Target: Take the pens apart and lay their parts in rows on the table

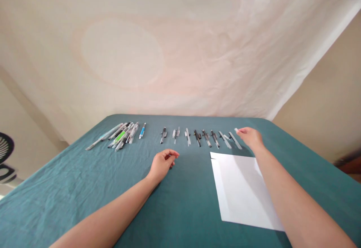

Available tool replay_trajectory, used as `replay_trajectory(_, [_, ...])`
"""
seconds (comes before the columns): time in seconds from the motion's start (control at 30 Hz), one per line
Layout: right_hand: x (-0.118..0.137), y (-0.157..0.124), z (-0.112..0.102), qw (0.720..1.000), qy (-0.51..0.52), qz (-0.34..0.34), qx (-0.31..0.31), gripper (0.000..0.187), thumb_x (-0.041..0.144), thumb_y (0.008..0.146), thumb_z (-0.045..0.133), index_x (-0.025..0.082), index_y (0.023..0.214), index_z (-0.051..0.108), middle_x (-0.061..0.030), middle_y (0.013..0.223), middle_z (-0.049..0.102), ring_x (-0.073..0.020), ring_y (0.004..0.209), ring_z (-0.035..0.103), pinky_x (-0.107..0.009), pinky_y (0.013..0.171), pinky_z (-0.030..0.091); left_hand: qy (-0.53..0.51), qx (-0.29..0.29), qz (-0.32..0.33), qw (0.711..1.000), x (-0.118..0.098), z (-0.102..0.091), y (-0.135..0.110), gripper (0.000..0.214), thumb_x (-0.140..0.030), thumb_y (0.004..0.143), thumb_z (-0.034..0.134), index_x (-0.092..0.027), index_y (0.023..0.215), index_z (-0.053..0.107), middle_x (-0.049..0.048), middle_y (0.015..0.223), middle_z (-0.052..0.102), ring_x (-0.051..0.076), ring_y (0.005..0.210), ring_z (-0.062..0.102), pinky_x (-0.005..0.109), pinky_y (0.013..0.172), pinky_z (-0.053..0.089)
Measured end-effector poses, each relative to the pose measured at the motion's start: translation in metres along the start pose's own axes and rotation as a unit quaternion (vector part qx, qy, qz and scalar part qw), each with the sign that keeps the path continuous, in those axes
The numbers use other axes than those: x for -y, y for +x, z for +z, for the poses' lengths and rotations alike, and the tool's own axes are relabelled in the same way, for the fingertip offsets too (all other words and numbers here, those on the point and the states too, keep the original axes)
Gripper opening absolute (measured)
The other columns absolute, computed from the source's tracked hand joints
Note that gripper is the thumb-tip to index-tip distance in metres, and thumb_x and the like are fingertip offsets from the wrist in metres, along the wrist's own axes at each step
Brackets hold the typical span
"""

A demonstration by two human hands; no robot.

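Observation:
My right hand is at the right end of a row of pens, its fingers pinched on a small whitish piece too small to name for sure. Just left of it lies a clear pen, with another clear pen beside that one. Over the cloth in front of the row, my left hand is closed, thumb against fingers; whatever it may hold is hidden. Further along the row are a dark pen, a light pen and a black pen, several with small caps or pieces next to them.
A heap of pens lies at the left, with a blue pen beside it. White paper rests under my right forearm on the green tablecloth. Pale fabric hangs behind the table; a black fan stands at the left edge.

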State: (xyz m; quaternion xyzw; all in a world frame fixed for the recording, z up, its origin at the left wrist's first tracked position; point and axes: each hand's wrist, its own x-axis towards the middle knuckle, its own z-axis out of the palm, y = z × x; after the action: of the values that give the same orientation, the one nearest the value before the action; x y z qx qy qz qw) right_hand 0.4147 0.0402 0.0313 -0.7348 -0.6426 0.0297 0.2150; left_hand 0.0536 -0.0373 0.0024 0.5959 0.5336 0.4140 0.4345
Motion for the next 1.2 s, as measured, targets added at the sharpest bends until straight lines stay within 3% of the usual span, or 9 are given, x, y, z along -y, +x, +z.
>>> replay_trajectory(0.17, [-0.051,0.001,0.016,0.995,-0.029,0.098,0.003,0.026,0.031,0.088,0.048,0.019,0.11,0.055,-0.0071,0.113,0.054,-0.0176,0.095,0.055,-0.035,0.081,0.048,0.008,0.007,0.005,1.0,0.0,0.001,0.001,0.024,-0.034,0.071,0.054,-0.015,0.084,0.063,0.0015,0.067,0.061,0.01,0.054,0.052,0.02,0.051,0.04])
replay_trajectory(0.27, [-0.072,0.005,0.028,0.987,-0.045,0.151,-0.008,0.031,0.044,0.083,0.051,0.018,0.094,0.064,-0.0103,0.098,0.062,-0.0222,0.086,0.06,-0.034,0.069,0.048,0.014,0.008,0.012,1.0,0.001,0.001,0.002,0.025,-0.035,0.071,0.054,-0.015,0.085,0.063,0.0021,0.07,0.062,0.011,0.056,0.054,0.021,0.052,0.041])
replay_trajectory(0.37, [-0.082,0.01,0.035,0.983,-0.059,0.173,-0.036,0.039,0.054,0.075,0.052,0.02,0.084,0.069,-0.0126,0.09,0.066,-0.0262,0.08,0.062,-0.032,0.06,0.045,0.014,0.015,0.009,1.0,0.002,0.001,0.003,0.026,-0.036,0.071,0.055,-0.015,0.085,0.063,0.0025,0.071,0.062,0.011,0.056,0.054,0.021,0.052,0.041])
replay_trajectory(0.53, [-0.082,0.014,0.042,0.982,-0.069,0.166,-0.058,0.039,0.055,0.073,0.05,0.023,0.082,0.07,-0.0105,0.086,0.068,-0.0222,0.074,0.062,-0.028,0.057,0.042,0.01,0.017,0.004,1.0,0.002,0.002,0.004,0.026,-0.037,0.07,0.056,-0.015,0.084,0.063,0.0018,0.069,0.061,0.011,0.055,0.053,0.02,0.052,0.041])
replay_trajectory(0.8, [-0.07,0.014,0.043,0.988,-0.076,0.111,-0.072,0.044,0.052,0.081,0.039,0.021,0.077,0.071,-0.0115,0.075,0.067,-0.0214,0.068,0.059,-0.028,0.056,0.038,0.012,0.017,0.008,1.0,0.0,0.002,0.002,0.024,-0.034,0.071,0.055,-0.016,0.084,0.063,0.0018,0.071,0.062,0.01,0.055,0.053,0.02,0.052,0.041])
replay_trajectory(0.9, [-0.058,0.009,0.037,0.99,-0.08,0.05,-0.103,0.043,0.045,0.085,0.036,0.02,0.088,0.07,-0.0116,0.089,0.065,-0.0218,0.083,0.055,-0.029,0.066,0.039,0.012,0.017,0.01,1.0,-0.001,0.002,0.002,0.024,-0.034,0.07,0.055,-0.016,0.083,0.064,0.0015,0.071,0.062,0.01,0.055,0.054,0.02,0.052,0.041])
replay_trajectory(1.0, [-0.042,0.004,0.036,0.99,-0.079,-0.042,-0.113,0.031,0.038,0.085,0.042,0.025,0.095,0.068,-0.0058,0.105,0.061,-0.0203,0.098,0.048,-0.03,0.08,0.036,0.008,0.018,0.003,1.0,-0.001,0.001,0.002,0.024,-0.034,0.07,0.056,-0.016,0.082,0.064,0.0015,0.071,0.062,0.01,0.055,0.053,0.02,0.052,0.04])
replay_trajectory(1.1, [-0.03,0.001,0.039,0.985,-0.082,-0.108,-0.106,0.022,0.034,0.082,0.05,0.027,0.088,0.07,-0.0024,0.109,0.058,-0.0208,0.106,0.041,-0.031,0.084,0.033,0.006,0.019,0.003,1.0,0.0,0.001,0.002,0.024,-0.034,0.07,0.056,-0.016,0.083,0.064,0.0017,0.07,0.062,0.01,0.055,0.053,0.02,0.052,0.04])
replay_trajectory(1.2, [-0.026,0.001,0.043,0.981,-0.089,-0.131,-0.108,0.017,0.032,0.078,0.055,0.024,0.081,0.07,-0.0049,0.113,0.056,-0.0243,0.111,0.036,-0.035,0.085,0.032,0.007,0.023,0.007,1.0,0.001,0.001,0.002,0.024,-0.034,0.07,0.055,-0.016,0.083,0.064,0.0019,0.071,0.062,0.01,0.056,0.054,0.02,0.052,0.041])
